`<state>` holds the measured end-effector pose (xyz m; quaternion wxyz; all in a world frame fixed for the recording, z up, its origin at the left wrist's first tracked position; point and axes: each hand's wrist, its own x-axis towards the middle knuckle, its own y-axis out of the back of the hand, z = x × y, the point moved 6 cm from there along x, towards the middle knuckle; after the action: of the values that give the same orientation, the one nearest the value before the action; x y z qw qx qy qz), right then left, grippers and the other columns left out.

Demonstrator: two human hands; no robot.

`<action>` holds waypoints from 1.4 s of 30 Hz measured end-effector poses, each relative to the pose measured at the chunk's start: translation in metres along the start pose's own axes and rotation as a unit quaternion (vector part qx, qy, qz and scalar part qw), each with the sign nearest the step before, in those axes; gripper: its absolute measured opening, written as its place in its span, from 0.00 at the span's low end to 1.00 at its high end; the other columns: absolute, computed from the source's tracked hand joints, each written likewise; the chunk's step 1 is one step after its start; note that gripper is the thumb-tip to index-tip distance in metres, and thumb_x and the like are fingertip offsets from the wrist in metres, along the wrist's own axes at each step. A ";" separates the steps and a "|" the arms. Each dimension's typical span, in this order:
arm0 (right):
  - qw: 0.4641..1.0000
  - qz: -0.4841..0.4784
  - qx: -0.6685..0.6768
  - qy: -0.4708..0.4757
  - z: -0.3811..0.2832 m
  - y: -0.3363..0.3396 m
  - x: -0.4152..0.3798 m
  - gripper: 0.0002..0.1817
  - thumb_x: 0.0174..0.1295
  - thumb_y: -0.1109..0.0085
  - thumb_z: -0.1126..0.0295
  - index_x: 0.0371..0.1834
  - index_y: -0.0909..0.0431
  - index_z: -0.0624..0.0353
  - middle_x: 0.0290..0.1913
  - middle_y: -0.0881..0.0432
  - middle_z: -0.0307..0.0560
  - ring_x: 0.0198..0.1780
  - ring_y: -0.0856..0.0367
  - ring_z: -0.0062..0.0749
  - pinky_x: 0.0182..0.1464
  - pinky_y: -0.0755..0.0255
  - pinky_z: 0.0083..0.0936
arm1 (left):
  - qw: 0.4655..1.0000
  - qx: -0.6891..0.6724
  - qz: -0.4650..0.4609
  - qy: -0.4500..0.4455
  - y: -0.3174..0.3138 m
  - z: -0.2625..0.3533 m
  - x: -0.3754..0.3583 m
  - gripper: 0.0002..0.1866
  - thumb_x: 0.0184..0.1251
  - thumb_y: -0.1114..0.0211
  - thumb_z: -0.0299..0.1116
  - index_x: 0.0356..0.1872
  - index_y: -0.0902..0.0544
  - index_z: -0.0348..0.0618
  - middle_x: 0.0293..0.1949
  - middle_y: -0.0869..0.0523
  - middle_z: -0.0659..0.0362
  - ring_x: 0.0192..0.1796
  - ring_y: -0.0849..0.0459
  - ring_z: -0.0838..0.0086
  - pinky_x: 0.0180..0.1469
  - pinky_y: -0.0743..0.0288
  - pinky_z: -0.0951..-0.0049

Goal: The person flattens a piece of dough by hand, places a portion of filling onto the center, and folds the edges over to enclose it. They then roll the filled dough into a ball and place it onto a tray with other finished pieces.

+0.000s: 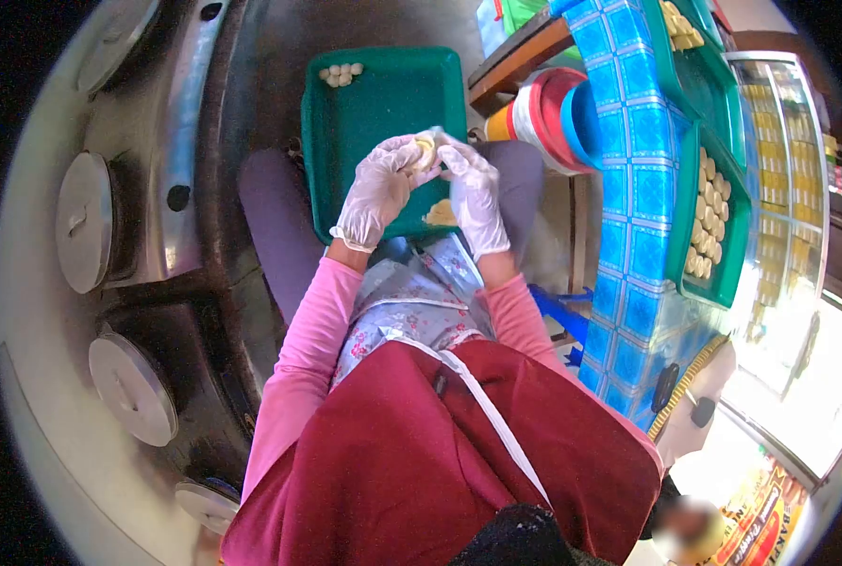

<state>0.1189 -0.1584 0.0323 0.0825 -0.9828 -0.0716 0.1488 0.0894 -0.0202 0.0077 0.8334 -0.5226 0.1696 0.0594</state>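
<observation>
While the green tray (392, 108) sat beneath your fingers, your left hand (386, 179) and right hand (475, 189) were close together above it. Pale balls (341, 74) clustered beyond the fingertips, leftward; yellowish lump (441, 214) lay your side. Left fingers pinched a small yellow piece (426, 151); right fingers, couldn't tell.

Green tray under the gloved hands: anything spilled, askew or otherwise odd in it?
Nothing in the green tray looks clearly spilled or damaged. Pale balls sit grouped in its far left corner; the yellowish lump near the right hand looks ragged and unshaped by comparison, but may well belong there.
</observation>
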 end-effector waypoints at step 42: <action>0.817 -0.021 -0.392 0.423 -0.045 -0.018 -0.037 0.16 0.66 0.39 0.72 0.56 0.15 0.58 0.54 0.15 0.49 0.56 0.21 0.44 0.59 0.27 0.37 | 0.984 0.160 0.047 -0.061 -0.014 -0.002 -0.018 0.24 0.71 0.32 0.25 0.65 0.23 0.28 0.54 0.12 0.51 0.50 0.11 0.68 0.55 0.15 0.68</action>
<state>0.0952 -0.1539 0.0884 -0.2840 -0.8966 -0.1026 -0.3238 0.0763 -0.0271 0.0246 0.9116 -0.3688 0.1498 0.1026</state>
